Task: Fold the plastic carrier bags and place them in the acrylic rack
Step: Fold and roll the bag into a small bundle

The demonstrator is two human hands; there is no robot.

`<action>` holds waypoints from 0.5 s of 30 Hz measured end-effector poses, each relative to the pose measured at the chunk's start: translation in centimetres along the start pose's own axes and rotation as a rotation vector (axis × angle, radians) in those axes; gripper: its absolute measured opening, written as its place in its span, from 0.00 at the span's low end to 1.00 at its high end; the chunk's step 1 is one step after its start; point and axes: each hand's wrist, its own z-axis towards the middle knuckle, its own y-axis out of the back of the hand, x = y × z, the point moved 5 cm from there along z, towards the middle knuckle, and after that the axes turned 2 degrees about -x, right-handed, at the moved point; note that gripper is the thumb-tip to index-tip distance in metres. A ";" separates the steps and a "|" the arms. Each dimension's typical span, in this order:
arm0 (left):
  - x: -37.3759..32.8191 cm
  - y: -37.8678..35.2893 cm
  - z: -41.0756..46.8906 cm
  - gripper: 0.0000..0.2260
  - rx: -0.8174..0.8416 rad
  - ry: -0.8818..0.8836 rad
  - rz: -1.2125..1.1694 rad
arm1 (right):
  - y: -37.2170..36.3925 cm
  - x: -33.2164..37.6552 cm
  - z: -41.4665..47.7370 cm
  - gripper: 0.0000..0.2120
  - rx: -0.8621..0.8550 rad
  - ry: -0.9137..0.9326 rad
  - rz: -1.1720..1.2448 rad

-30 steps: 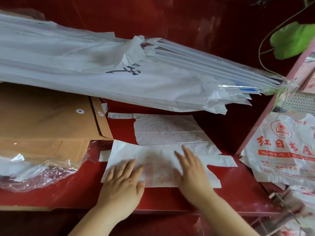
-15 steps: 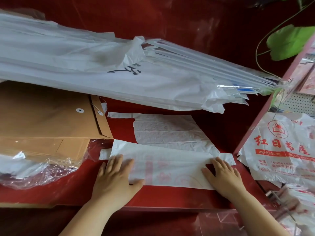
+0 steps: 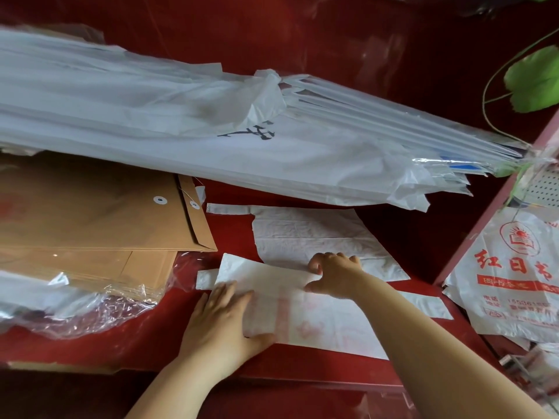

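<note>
— Where's the carrier bag (image 3: 320, 316)?

— Flat on the red bench (image 3: 127, 349), near the front edge, already narrowed to a long strip. Its long axis runs left to right, with the left end tipped a little away from the person.

— And the hands?

— The left hand (image 3: 222, 319) lies on the left part of the strip, fingers (image 3: 230, 294) straight and spread, pressing it down and grasping nothing. The right hand (image 3: 335, 273) is at the far long edge, about mid-length, with its fingers (image 3: 341, 257) curled and the thumb tucked beneath them. It looks to be pinching that edge.

— So which way does the next fold go?

— My guess is along the length. The right end trails off past the right forearm, so the right hand is nearer to it, while the left serves as the anchor.

— Anything close by?

— A second bag (image 3: 302, 234) lies flat just beyond and touches the strip's far edge under the right hand. Brown envelopes (image 3: 90, 213) sit to the left — and printed bags (image 3: 514, 285) hang at the right, apart from it.
</note>
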 end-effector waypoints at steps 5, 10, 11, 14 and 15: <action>0.0 0.2 0.0 0.50 -0.018 -0.019 -0.045 | 0.6 -0.1 -0.5 0.18 0.175 0.002 0.064; -0.5 1.3 -0.2 0.37 -0.146 -0.111 -0.061 | 0.4 -1.0 -1.1 0.04 0.218 0.024 0.277; -0.5 1.5 -0.3 0.32 -0.188 -0.121 -0.089 | 0.5 -1.3 -1.3 0.04 0.187 0.017 0.379; -0.6 2.4 -0.4 0.24 -0.393 -0.158 -0.149 | 0.8 -2.0 -2.0 0.08 0.035 -0.043 0.751; -0.7 2.5 -0.6 0.22 -0.448 -0.179 -0.153 | 0.8 -2.3 -2.3 0.09 -0.032 -0.087 0.840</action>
